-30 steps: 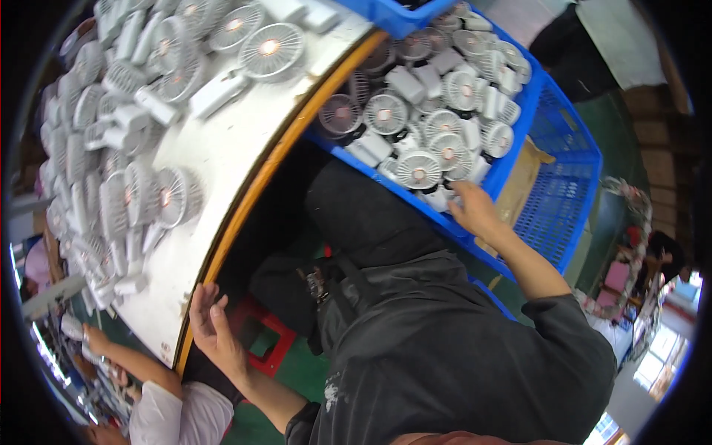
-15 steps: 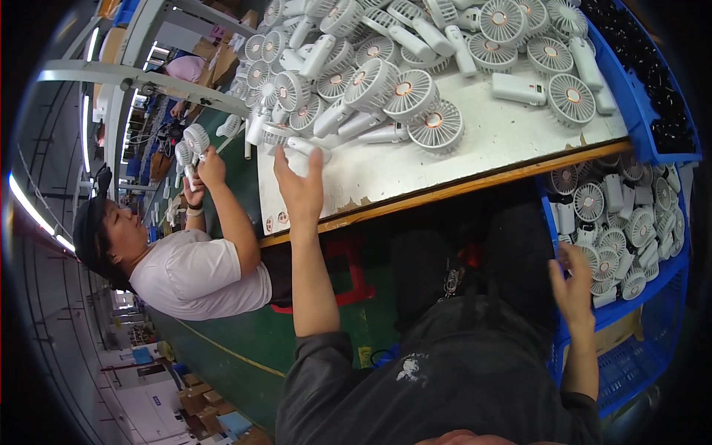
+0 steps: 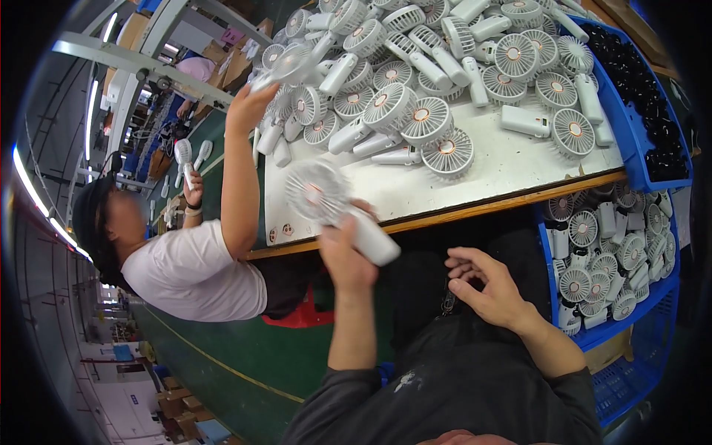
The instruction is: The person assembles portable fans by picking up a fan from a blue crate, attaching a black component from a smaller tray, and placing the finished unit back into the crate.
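Note:
My left hand (image 3: 347,259) is closed on the handle of a white handheld fan (image 3: 315,191), held up just over the front edge of the table. The fan's round grille points away to the left and its handle slants down to the right; both are somewhat blurred. In front of my body, my right hand (image 3: 493,293) holds nothing, its fingers loosely curved and apart. A big heap of similar white fans (image 3: 426,119) covers much of the white tabletop (image 3: 504,167). At its left end, a co-worker's hand (image 3: 251,107) grips another fan (image 3: 285,65).
To my right stands a blue crate (image 3: 593,340) full of white fans. Above it, a blue bin (image 3: 630,137) contains small black parts. A co-worker in a white shirt (image 3: 200,271) sits at the left, holding a fan (image 3: 184,157) in the other hand. A red stool (image 3: 300,315) is beneath.
My left hand, empty before, now holds a fan and has moved nearer to me. My right hand has come from the crate to my middle. The co-worker's arm has reached to the heap.

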{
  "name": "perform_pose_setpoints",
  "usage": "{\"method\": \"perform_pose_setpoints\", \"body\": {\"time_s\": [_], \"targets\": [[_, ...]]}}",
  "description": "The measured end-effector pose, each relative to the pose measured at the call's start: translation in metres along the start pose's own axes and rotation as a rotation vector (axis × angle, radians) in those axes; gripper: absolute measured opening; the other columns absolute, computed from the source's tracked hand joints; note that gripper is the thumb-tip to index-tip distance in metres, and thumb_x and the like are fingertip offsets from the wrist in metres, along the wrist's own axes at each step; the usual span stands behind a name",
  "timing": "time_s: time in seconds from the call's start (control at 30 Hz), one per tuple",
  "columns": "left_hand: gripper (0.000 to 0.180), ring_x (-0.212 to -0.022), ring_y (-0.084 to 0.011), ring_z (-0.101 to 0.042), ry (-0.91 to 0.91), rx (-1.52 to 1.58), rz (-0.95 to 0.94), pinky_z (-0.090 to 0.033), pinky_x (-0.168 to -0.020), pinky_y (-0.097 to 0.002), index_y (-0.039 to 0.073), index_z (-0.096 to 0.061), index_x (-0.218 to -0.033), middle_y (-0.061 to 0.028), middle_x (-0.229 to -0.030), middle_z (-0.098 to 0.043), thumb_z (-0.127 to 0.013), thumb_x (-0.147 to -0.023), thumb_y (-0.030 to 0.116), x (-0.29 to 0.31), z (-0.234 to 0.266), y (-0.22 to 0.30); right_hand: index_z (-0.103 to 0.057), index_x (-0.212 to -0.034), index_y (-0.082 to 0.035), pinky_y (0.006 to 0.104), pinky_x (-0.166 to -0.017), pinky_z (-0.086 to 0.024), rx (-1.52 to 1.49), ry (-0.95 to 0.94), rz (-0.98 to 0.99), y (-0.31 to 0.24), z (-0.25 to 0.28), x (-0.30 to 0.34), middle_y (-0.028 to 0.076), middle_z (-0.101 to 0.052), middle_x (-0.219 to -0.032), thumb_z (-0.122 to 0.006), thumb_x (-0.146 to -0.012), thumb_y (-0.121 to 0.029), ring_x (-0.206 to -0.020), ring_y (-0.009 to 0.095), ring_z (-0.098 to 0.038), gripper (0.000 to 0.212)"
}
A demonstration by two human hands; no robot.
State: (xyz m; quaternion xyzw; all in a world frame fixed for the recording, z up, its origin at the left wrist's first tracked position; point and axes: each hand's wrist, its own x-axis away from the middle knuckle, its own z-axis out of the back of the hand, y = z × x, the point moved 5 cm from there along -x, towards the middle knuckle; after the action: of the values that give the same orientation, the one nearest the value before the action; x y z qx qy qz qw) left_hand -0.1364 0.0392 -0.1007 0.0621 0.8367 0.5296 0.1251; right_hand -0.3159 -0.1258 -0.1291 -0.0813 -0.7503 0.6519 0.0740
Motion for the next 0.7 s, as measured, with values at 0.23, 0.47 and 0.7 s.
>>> {"method": "perform_pose_setpoints", "body": {"time_s": [0.23,0.47,0.7], "targets": [[0.070,-0.115,-0.0214,-0.058,-0.029,-0.100,0.074,-0.046,-0.102,-0.0357,-0.003,-0.035,-0.145,-0.0135,-0.129,-0.055,-0.070,-0.090,0.022,0.062,-0.039,-0.048,-0.061,-0.112,-0.001,0.0332,-0.072,-0.053,0.055,0.002,-0.227,0.029,-0.005,0.006,0.011,-0.069,-0.092,-0.077,-0.085,-0.025,-0.081,0.017,-0.065,0.040],[0.083,-0.139,-0.0425,-0.040,-0.489,0.583,0.772,-0.032,-0.117,-0.0494,-0.002,-0.037,-0.147,-0.0296,-0.142,-0.048,-0.036,-0.098,0.065,0.074,-0.074,-0.071,-0.054,-0.102,-0.001,0.0432,-0.066,-0.055,0.880,-0.252,0.295,-0.032,-0.012,0.004,0.021,-0.065,-0.091,-0.071,-0.088,-0.031,-0.077,0.036,-0.067,0.037],[0.045,-0.119,-0.0361,-0.060,-0.564,0.437,0.799,-0.050,-0.100,-0.0511,-0.005,-0.055,-0.122,-0.0247,-0.128,-0.060,-0.073,-0.081,0.002,0.105,-0.118,-0.067,-0.064,-0.123,-0.007,0.0409,-0.073,-0.056,1.147,-0.546,-0.241,-0.124,0.119,-0.022,0.020,-0.071,-0.093,-0.059,-0.094,-0.035,-0.081,0.030,-0.070,0.041]]}}
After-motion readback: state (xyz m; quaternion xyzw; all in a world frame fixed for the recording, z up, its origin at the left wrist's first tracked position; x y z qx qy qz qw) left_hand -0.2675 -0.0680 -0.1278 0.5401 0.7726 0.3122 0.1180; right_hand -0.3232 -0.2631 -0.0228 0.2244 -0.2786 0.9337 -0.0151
